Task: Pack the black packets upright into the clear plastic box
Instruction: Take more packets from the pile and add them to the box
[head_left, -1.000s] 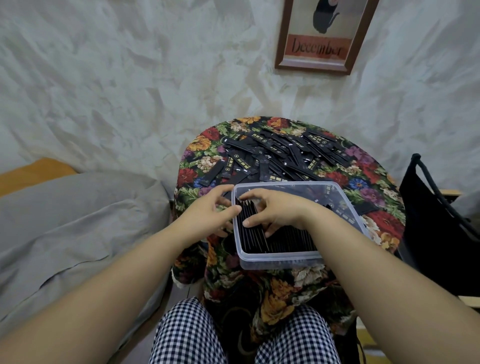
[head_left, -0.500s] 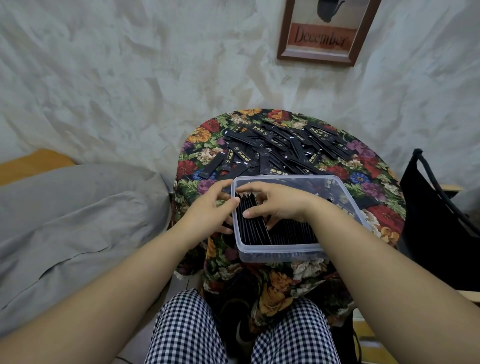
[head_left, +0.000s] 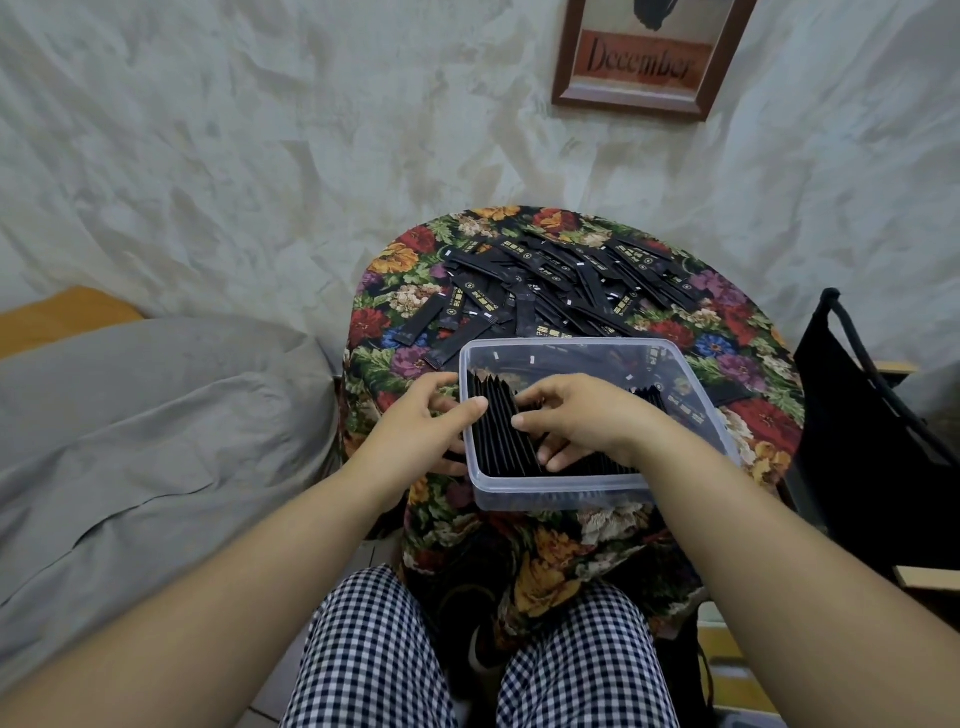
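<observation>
Near the frame's centre, the right hand (head_left: 587, 421) is gripping upright black packets (head_left: 498, 441) inside the clear plastic box (head_left: 561, 496) while the left hand (head_left: 415, 431) is clasping its left wall.

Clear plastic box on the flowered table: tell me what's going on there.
A seated person is packing black packets into the clear plastic box. A row of upright packets fills its left and near part. The left hand grips the box's left wall, thumb over the rim, while the right hand has its fingers curled round a bunch in that row. Many loose packets lie in a heap on the flowered table behind the box, so the job is far from finished.
</observation>
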